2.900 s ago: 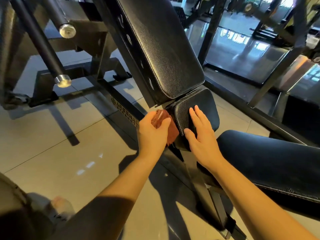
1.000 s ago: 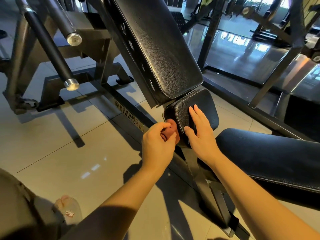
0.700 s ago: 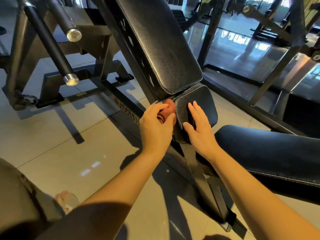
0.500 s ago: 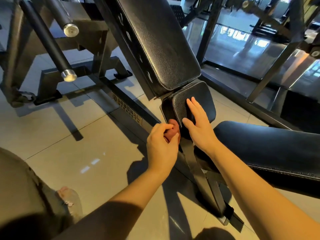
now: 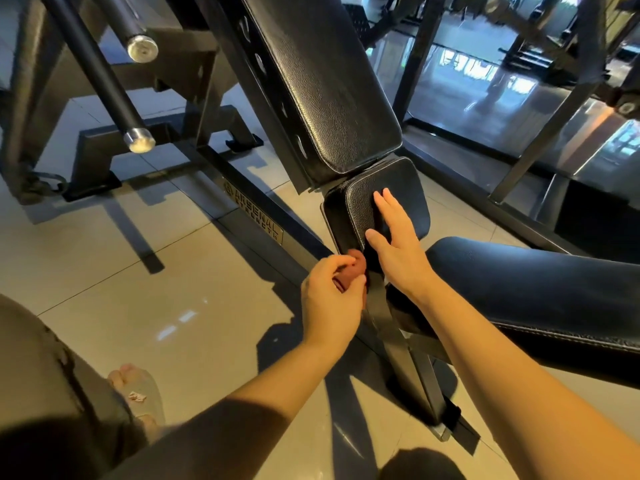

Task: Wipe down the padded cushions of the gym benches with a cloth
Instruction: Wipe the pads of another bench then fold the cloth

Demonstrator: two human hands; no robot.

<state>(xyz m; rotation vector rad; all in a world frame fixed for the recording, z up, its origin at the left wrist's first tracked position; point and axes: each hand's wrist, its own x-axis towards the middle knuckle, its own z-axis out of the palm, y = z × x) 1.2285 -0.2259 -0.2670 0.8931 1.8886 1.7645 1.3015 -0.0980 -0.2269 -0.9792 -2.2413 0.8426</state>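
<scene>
The left hand [image 5: 330,303] reaches in from the near left, wrist straight, its fingers [image 5: 337,263] curled round a bunched reddish-brown cloth [image 5: 356,270] and holding it at the near left corner of the small black seat cushion [image 5: 405,181]. Just to its right, the right hand [image 5: 398,254] lies palm down on that cushion, fingers straight and released, thumb spread toward the left, gripping nothing.

Most of the cloth is buried in the fist; only a rounded lump shows between thumb and forefinger, and I cannot tell how much of it touches the cushion's side. The two hands cover the cushion's near edge. The long bench cushion [image 5: 536,289] at the right is cut off by the picture's edge.

At the near left, a sandalled foot [image 5: 138,393] stands on the tiled floor [image 5: 121,265]. Farther left, two dark bars with steel end caps [image 5: 138,140] slant down from a black frame. A floor rail bears a plate reading ARSENAL STRENGTH [image 5: 254,216]. The tilted back pad [image 5: 329,81] rises just beyond the seat cushion, its lower end overhanging it. A dark steel post [image 5: 412,368] runs down from under the seat between the forearms.
</scene>
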